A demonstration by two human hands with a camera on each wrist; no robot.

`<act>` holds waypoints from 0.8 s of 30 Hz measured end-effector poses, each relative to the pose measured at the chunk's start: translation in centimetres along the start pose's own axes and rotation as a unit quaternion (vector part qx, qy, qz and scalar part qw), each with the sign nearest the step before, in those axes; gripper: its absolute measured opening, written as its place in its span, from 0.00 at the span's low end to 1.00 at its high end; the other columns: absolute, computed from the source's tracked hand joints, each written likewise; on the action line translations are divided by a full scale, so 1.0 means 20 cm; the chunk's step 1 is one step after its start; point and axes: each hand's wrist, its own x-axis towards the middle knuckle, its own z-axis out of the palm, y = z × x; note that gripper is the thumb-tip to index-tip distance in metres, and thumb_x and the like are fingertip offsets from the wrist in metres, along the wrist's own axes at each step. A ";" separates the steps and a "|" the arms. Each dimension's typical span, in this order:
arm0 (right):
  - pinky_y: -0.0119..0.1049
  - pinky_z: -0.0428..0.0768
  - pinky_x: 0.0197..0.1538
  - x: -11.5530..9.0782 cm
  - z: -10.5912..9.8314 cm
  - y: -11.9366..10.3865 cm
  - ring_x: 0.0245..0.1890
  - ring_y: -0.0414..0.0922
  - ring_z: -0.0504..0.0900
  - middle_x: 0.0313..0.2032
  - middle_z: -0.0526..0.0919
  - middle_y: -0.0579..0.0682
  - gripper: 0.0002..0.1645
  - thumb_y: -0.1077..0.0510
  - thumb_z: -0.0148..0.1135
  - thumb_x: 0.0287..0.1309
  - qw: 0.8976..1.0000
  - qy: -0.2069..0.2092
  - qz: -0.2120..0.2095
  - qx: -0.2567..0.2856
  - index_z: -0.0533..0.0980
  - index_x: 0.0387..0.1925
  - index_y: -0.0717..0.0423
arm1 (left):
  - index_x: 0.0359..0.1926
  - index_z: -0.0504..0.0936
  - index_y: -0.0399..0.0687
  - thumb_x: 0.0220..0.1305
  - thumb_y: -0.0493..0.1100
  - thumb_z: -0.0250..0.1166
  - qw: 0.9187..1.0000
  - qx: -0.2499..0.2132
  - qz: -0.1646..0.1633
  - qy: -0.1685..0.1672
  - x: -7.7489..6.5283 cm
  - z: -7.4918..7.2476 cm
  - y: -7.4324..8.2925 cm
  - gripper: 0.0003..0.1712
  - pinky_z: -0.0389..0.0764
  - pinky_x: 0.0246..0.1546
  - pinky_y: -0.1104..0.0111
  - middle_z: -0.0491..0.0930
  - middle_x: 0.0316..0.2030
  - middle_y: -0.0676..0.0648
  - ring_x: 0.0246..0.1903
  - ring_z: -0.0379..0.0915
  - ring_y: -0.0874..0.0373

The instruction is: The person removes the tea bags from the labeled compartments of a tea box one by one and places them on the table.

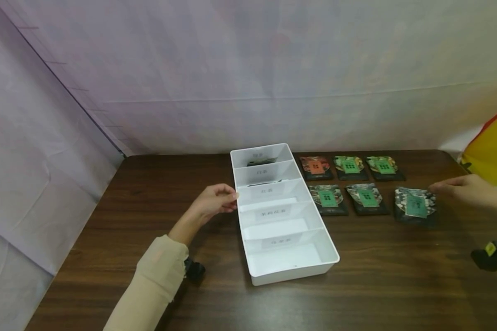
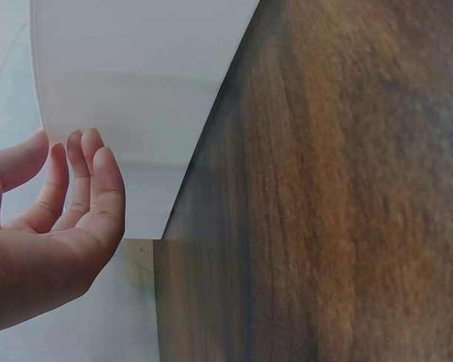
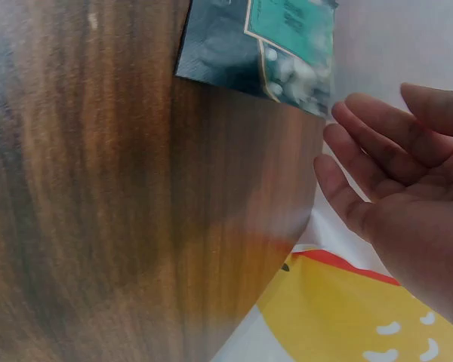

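Note:
A long white divided box (image 1: 291, 277) stands on the table, its several compartments bearing labels. At its left wall, my left hand (image 1: 215, 201) pinches the rim between thumb and finger; the left wrist view shows the thumb tip (image 2: 39, 143) right at the edge. My right hand (image 1: 465, 189) is beside a dark packet with a green label (image 1: 416, 207), fingertips close to its upper right corner. In the right wrist view, the right thumb stands apart from the fingers (image 3: 355, 162), and nothing lies between them.
Two packets with green labels, a left one (image 1: 328, 198) and a right one (image 1: 367, 198), lie right of the box. Behind them are a red-labelled packet (image 1: 316, 168) and two brighter green ones. Dark packets (image 1: 262, 162) show inside the rear compartments. A white curtain (image 1: 273, 92) closes off the back.

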 end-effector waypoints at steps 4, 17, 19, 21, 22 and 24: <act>0.55 0.75 0.36 -0.02 0.02 0.01 0.45 0.72 0.69 0.51 0.65 0.77 0.41 0.41 0.32 0.68 1.000 -0.011 0.005 0.003 0.63 0.54 0.79 | 0.36 0.70 0.32 0.64 0.29 0.54 1.000 -0.002 0.000 -0.002 0.00 0.00 0.00 0.02 0.76 0.32 0.69 0.73 0.24 0.49 0.24 0.72 0.60; 0.51 0.78 0.36 -0.16 0.16 -0.07 0.37 0.59 0.79 0.40 0.78 0.71 0.36 0.47 0.35 0.70 0.998 -0.025 -0.012 0.052 0.60 0.54 0.82 | 0.36 0.71 0.32 0.63 0.30 0.54 1.000 0.003 -0.001 -0.002 0.00 0.00 0.00 0.02 0.77 0.33 0.69 0.74 0.24 0.49 0.25 0.72 0.60; 0.50 0.78 0.35 -0.18 0.18 -0.09 0.36 0.59 0.79 0.38 0.79 0.69 0.35 0.48 0.35 0.70 0.998 -0.027 -0.015 0.053 0.59 0.55 0.83 | 0.36 0.71 0.32 0.63 0.30 0.54 1.000 0.001 -0.001 -0.002 0.00 0.00 0.00 0.02 0.77 0.32 0.69 0.74 0.24 0.49 0.24 0.72 0.60; 0.50 0.78 0.35 -0.19 0.20 -0.11 0.36 0.60 0.79 0.38 0.79 0.68 0.35 0.49 0.34 0.71 0.998 -0.030 -0.015 0.059 0.58 0.55 0.83 | 0.36 0.71 0.32 0.64 0.30 0.54 1.000 0.000 0.000 -0.002 0.00 0.00 0.00 0.02 0.77 0.32 0.69 0.73 0.24 0.49 0.25 0.72 0.60; 0.50 0.78 0.36 -0.19 0.21 -0.12 0.37 0.60 0.79 0.38 0.79 0.69 0.35 0.49 0.34 0.71 0.997 -0.034 -0.014 0.063 0.58 0.55 0.83 | 0.36 0.71 0.32 0.64 0.30 0.54 1.000 -0.001 0.000 -0.003 0.00 0.00 0.00 0.02 0.77 0.32 0.69 0.73 0.24 0.49 0.24 0.72 0.60; 0.50 0.78 0.37 -0.20 0.23 -0.13 0.38 0.62 0.78 0.40 0.77 0.71 0.35 0.49 0.34 0.71 0.997 -0.039 -0.012 0.071 0.57 0.56 0.83 | 0.36 0.71 0.32 0.64 0.30 0.54 1.000 -0.001 0.001 -0.003 0.00 0.00 0.00 0.02 0.77 0.32 0.69 0.73 0.24 0.49 0.25 0.72 0.60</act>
